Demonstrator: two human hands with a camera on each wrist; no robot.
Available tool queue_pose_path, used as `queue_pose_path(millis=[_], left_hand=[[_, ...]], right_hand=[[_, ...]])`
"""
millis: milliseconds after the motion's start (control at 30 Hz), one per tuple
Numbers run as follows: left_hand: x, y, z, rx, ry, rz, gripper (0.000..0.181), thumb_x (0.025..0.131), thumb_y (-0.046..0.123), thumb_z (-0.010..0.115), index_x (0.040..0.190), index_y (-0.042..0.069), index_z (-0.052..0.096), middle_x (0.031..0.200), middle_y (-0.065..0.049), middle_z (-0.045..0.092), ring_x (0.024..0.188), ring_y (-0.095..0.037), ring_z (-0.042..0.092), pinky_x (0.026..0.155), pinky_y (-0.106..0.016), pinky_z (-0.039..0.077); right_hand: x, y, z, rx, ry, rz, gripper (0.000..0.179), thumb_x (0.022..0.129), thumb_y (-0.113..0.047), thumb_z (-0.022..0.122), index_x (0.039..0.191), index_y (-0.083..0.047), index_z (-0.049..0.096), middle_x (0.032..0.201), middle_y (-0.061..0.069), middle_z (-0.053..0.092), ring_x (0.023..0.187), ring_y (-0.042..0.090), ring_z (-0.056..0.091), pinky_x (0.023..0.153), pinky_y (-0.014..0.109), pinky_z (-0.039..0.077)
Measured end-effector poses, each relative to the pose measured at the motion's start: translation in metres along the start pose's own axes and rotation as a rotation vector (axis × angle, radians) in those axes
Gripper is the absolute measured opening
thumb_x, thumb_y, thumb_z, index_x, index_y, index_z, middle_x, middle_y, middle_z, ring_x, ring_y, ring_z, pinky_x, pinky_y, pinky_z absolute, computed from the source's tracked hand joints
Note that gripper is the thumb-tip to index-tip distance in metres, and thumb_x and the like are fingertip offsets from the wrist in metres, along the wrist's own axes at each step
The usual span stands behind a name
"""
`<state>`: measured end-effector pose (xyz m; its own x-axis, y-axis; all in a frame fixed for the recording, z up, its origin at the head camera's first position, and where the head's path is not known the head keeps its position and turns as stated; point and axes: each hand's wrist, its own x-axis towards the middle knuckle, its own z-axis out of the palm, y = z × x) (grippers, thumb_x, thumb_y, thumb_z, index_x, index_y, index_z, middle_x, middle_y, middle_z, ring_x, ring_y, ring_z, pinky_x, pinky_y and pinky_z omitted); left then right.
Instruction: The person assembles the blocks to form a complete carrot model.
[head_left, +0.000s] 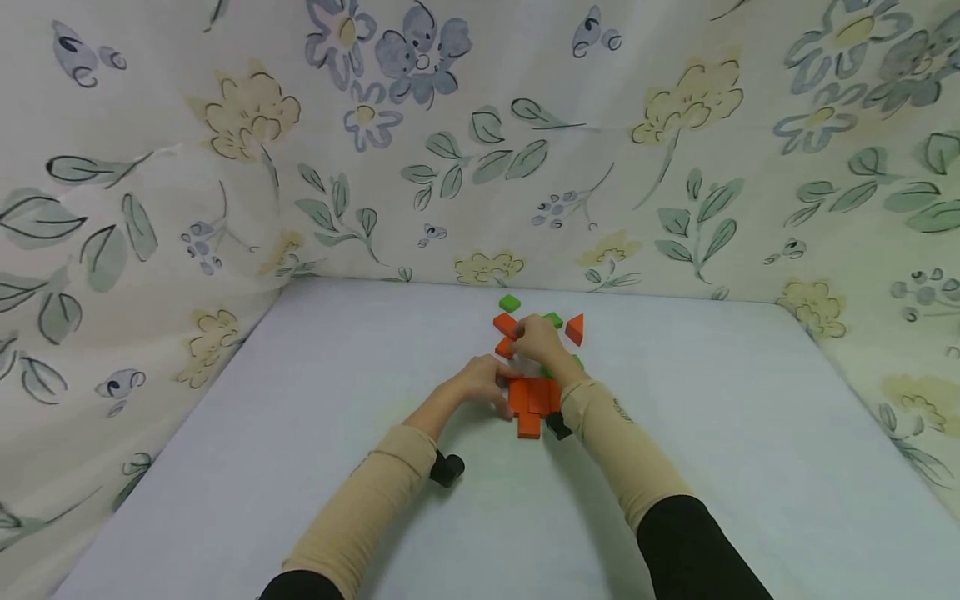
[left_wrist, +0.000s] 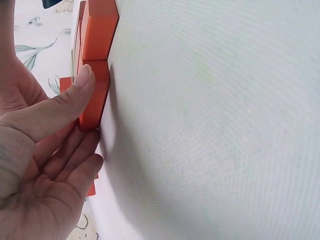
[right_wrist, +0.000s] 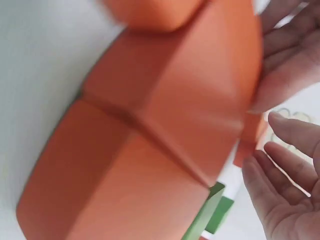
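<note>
My left hand (head_left: 483, 382) is at the left end of a group of orange blocks (head_left: 534, 393) laid edge to edge. In the left wrist view its thumb lies on an orange block (left_wrist: 95, 95), and the other fingers are spread loosely at that block's lower end. Reaching past the group, my right hand (head_left: 538, 339) has its fingertips close beside a small orange block (head_left: 505, 347). In the right wrist view my right hand (right_wrist: 290, 175) has its fingers apart, tips right at an orange block (right_wrist: 248, 142) behind the large near ones.
Behind the hands lie another orange block (head_left: 505, 323), a green block (head_left: 510, 302), a second green block (head_left: 554, 319) and an orange triangular block (head_left: 575, 329). One orange block (head_left: 528, 426) juts from the group's front. A flowered cloth (head_left: 480, 167) hangs behind the white table (head_left: 720, 467).
</note>
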<state>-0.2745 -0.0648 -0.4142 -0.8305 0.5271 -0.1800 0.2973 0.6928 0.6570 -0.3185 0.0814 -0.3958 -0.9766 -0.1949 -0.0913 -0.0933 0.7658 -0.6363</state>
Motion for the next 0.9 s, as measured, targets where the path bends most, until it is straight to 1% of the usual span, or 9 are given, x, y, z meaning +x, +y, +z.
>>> queue_pose_path(millis=[133, 233, 367, 467, 567, 633, 700, 833, 900], left_hand=[[0.001, 0.001, 0.001, -0.001, -0.01, -0.003, 0.063, 0.067, 0.01, 0.088, 0.126, 0.006, 0.066, 0.106, -0.003, 0.068, 0.084, -0.013, 0.051, 0.074, -0.024, 0.045], [0.0, 0.001, 0.0, 0.011, -0.008, 0.006, 0.061, 0.067, 0.011, 0.089, 0.124, 0.005, 0.068, 0.11, -0.003, 0.069, 0.087, -0.013, 0.052, 0.077, -0.025, 0.046], [-0.001, 0.001, 0.0, 0.015, 0.0, 0.017, 0.058, 0.066, 0.01, 0.089, 0.121, 0.005, 0.069, 0.111, -0.004, 0.069, 0.089, -0.013, 0.052, 0.078, -0.025, 0.045], [-0.001, 0.003, 0.0, 0.002, 0.0, 0.009, 0.058, 0.066, 0.01, 0.089, 0.12, 0.004, 0.069, 0.11, -0.005, 0.069, 0.087, -0.013, 0.051, 0.076, -0.025, 0.045], [-0.002, 0.004, 0.001, 0.002, 0.0, -0.001, 0.058, 0.067, 0.01, 0.089, 0.121, 0.004, 0.069, 0.11, -0.005, 0.069, 0.087, -0.013, 0.051, 0.076, -0.024, 0.044], [-0.002, 0.005, 0.002, 0.003, 0.002, -0.004, 0.058, 0.067, 0.01, 0.089, 0.121, 0.004, 0.069, 0.111, -0.006, 0.069, 0.089, -0.013, 0.053, 0.079, -0.025, 0.045], [-0.002, 0.005, 0.002, -0.001, 0.004, -0.008, 0.059, 0.067, 0.009, 0.089, 0.121, 0.005, 0.069, 0.114, -0.005, 0.069, 0.093, -0.013, 0.055, 0.082, -0.026, 0.046], [-0.003, 0.005, 0.001, -0.021, 0.004, -0.017, 0.061, 0.067, 0.008, 0.089, 0.124, 0.006, 0.067, 0.121, -0.005, 0.067, 0.098, -0.014, 0.056, 0.088, -0.029, 0.046], [-0.004, 0.005, 0.0, -0.027, 0.004, -0.025, 0.062, 0.067, 0.008, 0.089, 0.125, 0.007, 0.067, 0.122, -0.005, 0.066, 0.098, -0.015, 0.055, 0.089, -0.03, 0.046]], right_hand=[[-0.001, 0.001, 0.002, -0.053, -0.003, 0.014, 0.019, 0.084, -0.007, 0.07, 0.099, 0.006, 0.069, 0.095, 0.015, 0.066, 0.084, 0.025, 0.054, 0.082, 0.039, 0.049], [0.0, 0.001, 0.003, -0.061, -0.01, 0.0, 0.021, 0.083, -0.012, 0.074, 0.096, 0.003, 0.07, 0.092, 0.012, 0.066, 0.082, 0.024, 0.054, 0.08, 0.037, 0.049], [0.002, 0.001, 0.007, -0.089, 0.001, -0.017, 0.024, 0.08, -0.019, 0.079, 0.089, 0.001, 0.069, 0.083, 0.009, 0.064, 0.077, 0.023, 0.053, 0.071, 0.034, 0.047], [0.002, 0.001, 0.011, -0.119, 0.018, -0.018, 0.023, 0.079, -0.017, 0.079, 0.085, 0.0, 0.066, 0.078, 0.008, 0.06, 0.072, 0.022, 0.051, 0.064, 0.031, 0.044], [0.002, 0.003, 0.014, -0.147, 0.022, -0.03, 0.019, 0.079, -0.012, 0.076, 0.086, 0.001, 0.063, 0.077, 0.009, 0.058, 0.07, 0.022, 0.051, 0.062, 0.03, 0.044], [0.002, 0.004, 0.013, -0.143, 0.022, -0.036, 0.017, 0.078, -0.008, 0.074, 0.088, 0.001, 0.064, 0.079, 0.01, 0.059, 0.072, 0.024, 0.053, 0.064, 0.032, 0.046], [0.002, 0.005, 0.011, -0.126, 0.017, -0.038, 0.017, 0.078, -0.007, 0.073, 0.091, 0.002, 0.066, 0.085, 0.012, 0.063, 0.077, 0.026, 0.055, 0.07, 0.035, 0.049], [0.0, 0.009, 0.001, -0.095, 0.035, -0.034, 0.026, 0.078, -0.009, 0.075, 0.1, 0.004, 0.069, 0.098, 0.015, 0.067, 0.09, 0.029, 0.057, 0.084, 0.041, 0.05], [-0.002, 0.011, -0.004, -0.093, 0.052, -0.039, 0.031, 0.078, -0.011, 0.077, 0.104, 0.004, 0.07, 0.103, 0.017, 0.067, 0.095, 0.03, 0.058, 0.086, 0.041, 0.049]])
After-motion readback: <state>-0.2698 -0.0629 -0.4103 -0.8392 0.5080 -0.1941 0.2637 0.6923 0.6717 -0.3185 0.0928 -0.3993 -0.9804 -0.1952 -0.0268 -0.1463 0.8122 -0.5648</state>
